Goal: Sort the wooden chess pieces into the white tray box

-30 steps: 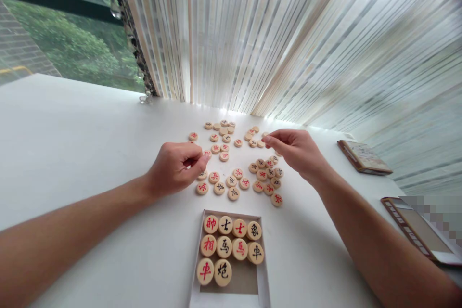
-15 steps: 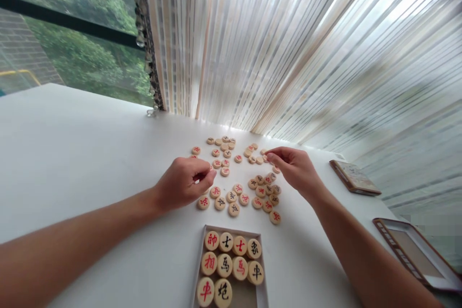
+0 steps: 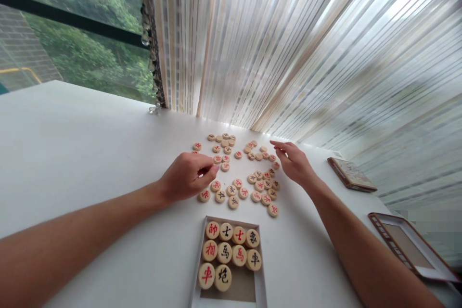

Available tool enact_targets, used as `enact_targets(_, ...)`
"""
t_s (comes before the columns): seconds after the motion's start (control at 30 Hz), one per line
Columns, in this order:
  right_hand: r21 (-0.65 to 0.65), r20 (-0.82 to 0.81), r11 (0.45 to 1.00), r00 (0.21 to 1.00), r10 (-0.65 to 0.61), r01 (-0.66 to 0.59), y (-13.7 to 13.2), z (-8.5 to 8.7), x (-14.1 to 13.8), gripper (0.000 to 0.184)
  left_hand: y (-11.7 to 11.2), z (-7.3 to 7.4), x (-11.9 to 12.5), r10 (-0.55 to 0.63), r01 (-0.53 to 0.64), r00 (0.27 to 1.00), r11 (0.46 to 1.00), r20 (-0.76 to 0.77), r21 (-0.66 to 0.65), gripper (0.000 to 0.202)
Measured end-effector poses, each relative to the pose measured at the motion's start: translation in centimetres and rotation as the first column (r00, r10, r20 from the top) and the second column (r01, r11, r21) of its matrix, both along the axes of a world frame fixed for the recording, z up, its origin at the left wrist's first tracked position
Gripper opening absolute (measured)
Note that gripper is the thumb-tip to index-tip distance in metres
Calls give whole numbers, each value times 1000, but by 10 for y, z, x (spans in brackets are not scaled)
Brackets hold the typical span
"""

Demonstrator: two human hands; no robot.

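Near box (image 3: 245,285) is partly filled; many round pieces (image 3: 233,202) lie loose. Left hand (image 3: 188,177) is curled, grip unclear; right hand (image 3: 294,163) has fingers extended.

A striped curtain (image 3: 234,57) hangs beside a window (image 3: 72,18) showing green trees (image 3: 96,60) and brickwork (image 3: 19,41).

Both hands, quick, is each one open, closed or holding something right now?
Left hand: curled closed; whether its grip holds anything can't be told.
Right hand: open beside the wooden pieces, nothing visible in its grip.
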State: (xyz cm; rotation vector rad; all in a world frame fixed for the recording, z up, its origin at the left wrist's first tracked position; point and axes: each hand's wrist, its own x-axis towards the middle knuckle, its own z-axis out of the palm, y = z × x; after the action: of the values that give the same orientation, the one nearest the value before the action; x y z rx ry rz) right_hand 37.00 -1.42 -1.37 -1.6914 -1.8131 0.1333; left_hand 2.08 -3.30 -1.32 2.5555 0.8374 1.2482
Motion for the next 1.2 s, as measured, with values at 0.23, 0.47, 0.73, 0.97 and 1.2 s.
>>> enact_targets(0.23, -6, 52, 1000, 998, 24, -24, 5, -7, 13, 41, 1, 1, 1, -9, 9, 1000, 1000, 0, 6, 41)
enact_targets(0.47, -18, 51, 999, 998, 33, -32, 4, -10, 13, 40, 1, 0, 2, 0, 0, 1000, 1000, -14, 0, 40)
enact_targets(0.73, 1, 23, 1000, 1000, 13, -13, 1, -5, 9, 35, 2, -2, 1, 6, -7, 999, 1000, -45, -16, 40)
enact_targets(0.97, -32, 20, 999, 999, 35, -34, -3, 0, 3, 35, 2, -1, 1, 1, -1, 999, 1000, -42, -22, 40)
enact_targets(1.2, -84, 36, 995, 998, 48, -44, -5, 7, 1, 36, 2, -2, 1, 0, -2, 999, 999, -48, -37, 41)
